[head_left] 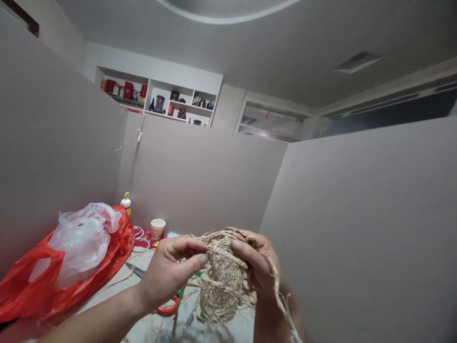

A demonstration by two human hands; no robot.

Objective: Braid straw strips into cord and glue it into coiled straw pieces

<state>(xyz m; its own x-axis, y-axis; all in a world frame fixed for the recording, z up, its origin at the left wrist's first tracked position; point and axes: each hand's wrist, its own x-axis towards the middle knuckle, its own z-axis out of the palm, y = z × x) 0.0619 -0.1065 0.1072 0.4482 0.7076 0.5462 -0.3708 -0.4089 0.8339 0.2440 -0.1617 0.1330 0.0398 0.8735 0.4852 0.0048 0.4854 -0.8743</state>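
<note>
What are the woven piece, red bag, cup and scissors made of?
Woven piece: plant fibre, perhaps straw or husk, matte; tan braided strands, stray ends.
Red bag: thin plastic film, slight sheen; soft crumpled folds.
Cup: probably paper, printed; plain disposable shape.
Scissors: dark blade, likely metal; smooth orange handle loop, probably plastic.
</note>
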